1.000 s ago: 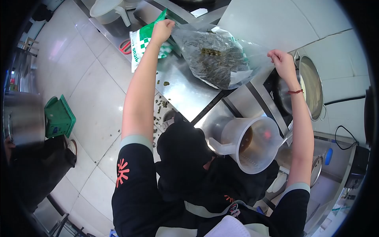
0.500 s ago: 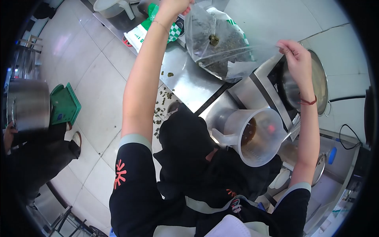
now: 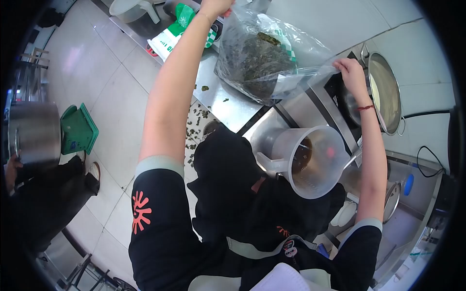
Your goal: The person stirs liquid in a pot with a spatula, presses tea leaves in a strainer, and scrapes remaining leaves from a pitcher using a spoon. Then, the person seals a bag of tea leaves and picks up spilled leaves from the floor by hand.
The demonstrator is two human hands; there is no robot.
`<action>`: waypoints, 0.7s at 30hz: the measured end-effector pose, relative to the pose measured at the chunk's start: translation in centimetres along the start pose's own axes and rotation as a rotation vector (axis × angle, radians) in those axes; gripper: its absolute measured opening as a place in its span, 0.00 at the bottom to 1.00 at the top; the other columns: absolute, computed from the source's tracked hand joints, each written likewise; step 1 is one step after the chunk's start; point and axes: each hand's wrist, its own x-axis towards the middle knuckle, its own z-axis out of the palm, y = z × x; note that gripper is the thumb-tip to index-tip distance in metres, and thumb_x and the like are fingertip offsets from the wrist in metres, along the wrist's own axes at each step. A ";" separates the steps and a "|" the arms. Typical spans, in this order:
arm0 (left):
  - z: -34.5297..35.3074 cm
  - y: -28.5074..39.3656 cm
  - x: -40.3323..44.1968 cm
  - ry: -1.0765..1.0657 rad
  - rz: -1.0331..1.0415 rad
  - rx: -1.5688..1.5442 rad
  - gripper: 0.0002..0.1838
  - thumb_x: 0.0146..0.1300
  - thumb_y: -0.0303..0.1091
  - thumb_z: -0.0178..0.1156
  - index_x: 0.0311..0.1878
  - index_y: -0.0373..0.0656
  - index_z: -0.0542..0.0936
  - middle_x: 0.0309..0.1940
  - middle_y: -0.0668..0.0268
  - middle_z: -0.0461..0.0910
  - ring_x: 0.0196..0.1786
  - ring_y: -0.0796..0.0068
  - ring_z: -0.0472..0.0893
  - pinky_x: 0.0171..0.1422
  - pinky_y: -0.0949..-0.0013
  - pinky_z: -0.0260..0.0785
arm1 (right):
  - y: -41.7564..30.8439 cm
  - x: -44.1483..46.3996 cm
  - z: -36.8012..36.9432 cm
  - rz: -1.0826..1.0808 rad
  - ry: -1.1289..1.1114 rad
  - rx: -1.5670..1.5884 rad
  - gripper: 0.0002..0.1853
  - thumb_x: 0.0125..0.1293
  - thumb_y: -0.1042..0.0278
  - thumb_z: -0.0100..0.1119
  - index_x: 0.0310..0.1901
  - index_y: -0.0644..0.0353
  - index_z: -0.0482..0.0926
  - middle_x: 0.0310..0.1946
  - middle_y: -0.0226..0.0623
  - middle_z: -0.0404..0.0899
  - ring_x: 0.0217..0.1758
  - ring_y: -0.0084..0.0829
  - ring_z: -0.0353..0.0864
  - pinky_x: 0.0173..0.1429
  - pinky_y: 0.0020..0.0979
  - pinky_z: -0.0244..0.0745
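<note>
A clear plastic bag point(image 3: 257, 60) of dark, leafy material is stretched between my two hands above the steel counter point(image 3: 221, 99). My left hand point(image 3: 217, 7), at the top edge of the view, pinches the bag's left upper corner. My right hand point(image 3: 350, 72) grips its right corner, beside the metal pan. A green and white packet point(image 3: 167, 40) lies behind my left forearm, with red scissor handles point(image 3: 152, 51) partly under it. Closer to my body, a translucent jug point(image 3: 315, 162) holds some brown liquid.
A wide pan point(image 3: 384, 92) stands at the right, and another jug point(image 3: 136, 17) at the upper left. Leaf scraps point(image 3: 194, 128) lie on the floor. At the far left a person's hand point(image 3: 13, 169) touches a large steel pot point(image 3: 34, 131) beside a green scale point(image 3: 78, 130).
My left hand has risen toward the top edge and the bag's left side with it. The bag's contents have shifted. At the left, the other person and the pot show more fully.
</note>
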 end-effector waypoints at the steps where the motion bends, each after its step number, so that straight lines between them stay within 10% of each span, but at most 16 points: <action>1: -0.5 1.6 -0.4 0.008 0.002 0.006 0.12 0.54 0.32 0.59 0.23 0.32 0.81 0.13 0.61 0.76 0.14 0.73 0.74 0.20 0.69 0.66 | 0.0 0.6 -0.1 -0.053 -0.041 -0.124 0.08 0.58 0.71 0.56 0.37 0.62 0.81 0.30 0.40 0.81 0.35 0.35 0.79 0.42 0.30 0.72; 11: -4.8 0.0 -4.7 -0.138 -0.174 -0.513 0.14 0.63 0.37 0.51 0.34 0.34 0.79 0.28 0.54 0.81 0.33 0.63 0.82 0.34 0.66 0.74 | -1.1 -0.8 1.8 -0.136 0.054 -0.140 0.08 0.59 0.69 0.55 0.34 0.62 0.80 0.30 0.41 0.78 0.38 0.42 0.73 0.44 0.37 0.69; 14: -7.1 -5.3 -7.9 -0.040 -0.145 -0.402 0.25 0.67 0.47 0.45 0.57 0.34 0.65 0.37 0.53 0.78 0.41 0.65 0.81 0.50 0.66 0.74 | -2.2 -2.0 1.7 -0.145 0.068 -0.124 0.07 0.59 0.69 0.55 0.34 0.61 0.80 0.31 0.40 0.78 0.39 0.42 0.73 0.43 0.38 0.68; 16: -6.9 -10.7 -10.5 -0.197 -0.291 -0.039 0.21 0.66 0.45 0.48 0.51 0.34 0.70 0.39 0.56 0.78 0.37 0.69 0.80 0.46 0.68 0.75 | -3.3 -2.6 1.7 -0.180 0.041 -0.203 0.06 0.59 0.71 0.53 0.34 0.60 0.79 0.32 0.38 0.78 0.41 0.42 0.74 0.44 0.39 0.68; 21: -3.9 -9.2 -20.7 -0.216 -0.422 -0.250 0.20 0.67 0.41 0.50 0.55 0.36 0.69 0.40 0.58 0.77 0.39 0.70 0.80 0.45 0.71 0.75 | -5.2 -4.3 2.2 -0.176 0.077 -0.235 0.14 0.55 0.76 0.50 0.44 0.57 0.76 0.39 0.37 0.78 0.48 0.40 0.73 0.48 0.42 0.67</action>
